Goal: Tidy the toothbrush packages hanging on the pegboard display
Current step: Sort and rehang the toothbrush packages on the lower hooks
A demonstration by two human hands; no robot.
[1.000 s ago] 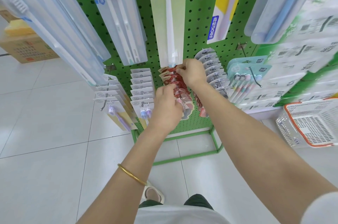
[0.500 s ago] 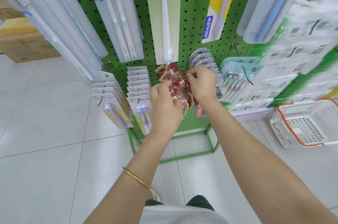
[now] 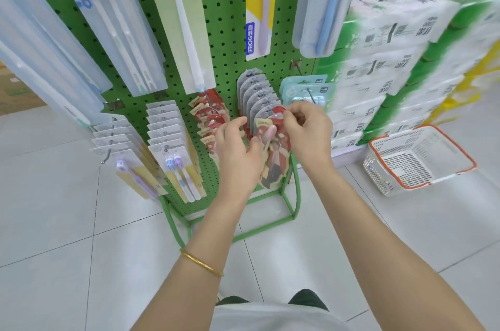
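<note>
Toothbrush package point(image 3: 273, 153) pinched by right hand point(image 3: 308, 132); left hand point(image 3: 238, 153) grips its side.

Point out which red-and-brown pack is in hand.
The rightmost red-and-brown pack, before the grey-carded row: the right hand pinches its top, the left hand holds its side. The other red packs hang stacked on their peg.
</note>
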